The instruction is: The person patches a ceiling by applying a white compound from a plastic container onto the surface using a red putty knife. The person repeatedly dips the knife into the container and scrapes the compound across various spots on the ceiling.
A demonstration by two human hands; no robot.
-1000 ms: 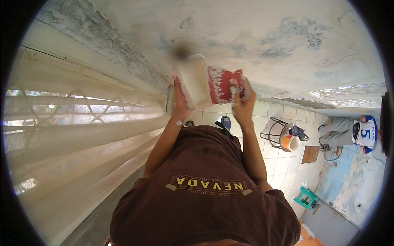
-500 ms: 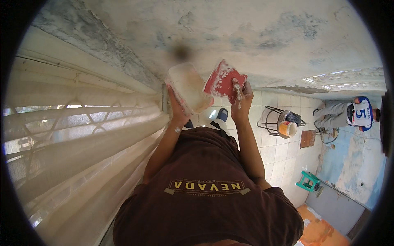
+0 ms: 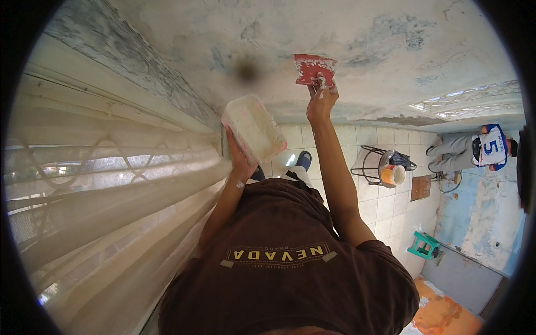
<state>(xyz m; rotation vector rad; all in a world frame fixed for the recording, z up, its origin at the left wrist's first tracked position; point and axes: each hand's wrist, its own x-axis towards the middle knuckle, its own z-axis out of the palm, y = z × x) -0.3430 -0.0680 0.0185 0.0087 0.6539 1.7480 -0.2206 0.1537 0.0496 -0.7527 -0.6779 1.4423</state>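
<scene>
My left hand (image 3: 240,154) grips a rectangular plastic tub (image 3: 254,128) by its side; pale putty coats its inside. The tub is tilted with its opening towards me. My right arm reaches forward, and my right hand (image 3: 323,100) pinches a red plastic putty spreader (image 3: 314,69) smeared with white putty. The spreader's far edge is at the patchy grey-white wall (image 3: 368,33); whether it presses on the surface I cannot tell. White putty also sticks to my right fingers.
Sheer curtains (image 3: 128,195) hang close on my left. To the right, a bucket (image 3: 392,175) rests on a round stool (image 3: 365,164) on the tiled floor (image 3: 368,209). Farther off are a green plastic stool (image 3: 422,245) and another person (image 3: 486,148) by the wall.
My right hand has moved forward and up with the spreader, away from the tub to the wall. The tub has dropped slightly towards me in my left hand.
</scene>
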